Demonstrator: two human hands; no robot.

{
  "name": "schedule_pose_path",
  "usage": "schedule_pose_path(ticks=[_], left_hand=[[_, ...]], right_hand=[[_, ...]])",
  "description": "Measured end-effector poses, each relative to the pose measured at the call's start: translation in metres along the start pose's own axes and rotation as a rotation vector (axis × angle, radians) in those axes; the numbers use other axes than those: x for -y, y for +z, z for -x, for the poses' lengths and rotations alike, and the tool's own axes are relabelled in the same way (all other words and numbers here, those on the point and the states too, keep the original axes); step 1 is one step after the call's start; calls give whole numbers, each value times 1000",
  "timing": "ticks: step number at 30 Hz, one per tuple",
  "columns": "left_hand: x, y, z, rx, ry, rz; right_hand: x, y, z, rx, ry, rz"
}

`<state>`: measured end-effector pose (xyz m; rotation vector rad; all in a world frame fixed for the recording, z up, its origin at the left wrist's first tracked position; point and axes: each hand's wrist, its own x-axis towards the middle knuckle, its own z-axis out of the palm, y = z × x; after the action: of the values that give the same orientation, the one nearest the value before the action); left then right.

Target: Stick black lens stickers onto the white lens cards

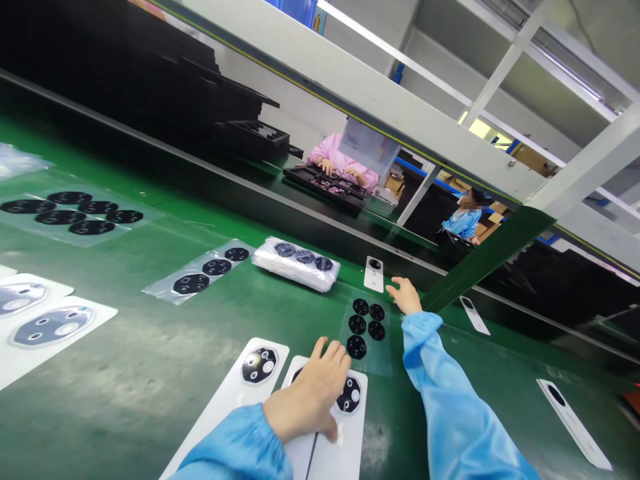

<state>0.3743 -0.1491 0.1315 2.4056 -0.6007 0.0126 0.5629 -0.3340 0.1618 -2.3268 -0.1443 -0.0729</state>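
Observation:
My left hand [309,393] lies palm down with fingers stretched on a white phone back cover [345,427], partly hiding its black camera ring. A second white cover [235,393] lies just to its left. My right hand [406,296] reaches forward in a blue sleeve, fingers loosely apart and holding nothing, close to a small white cover [374,273]. Between my hands a clear film sheet [383,353] carries several black round camera rings.
A green work surface [150,347] holds more film sheets of black rings [206,268], a wrapped stack [296,263], and white covers at left [45,327] and right [575,413]. Black trays [250,133] are stacked behind. Across the line, people in pink [340,163] and blue [463,223] work.

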Motion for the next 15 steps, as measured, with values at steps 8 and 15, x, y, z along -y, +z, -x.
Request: schedule_pose_path(ticks=[8, 15], left_hand=[[-14, -9, -3, 106, -18, -40], [-25, -36, 37, 279, -74, 449]], right_hand=[[5, 17, 96, 457, -214, 247], [5, 31, 93, 479, -177, 382]])
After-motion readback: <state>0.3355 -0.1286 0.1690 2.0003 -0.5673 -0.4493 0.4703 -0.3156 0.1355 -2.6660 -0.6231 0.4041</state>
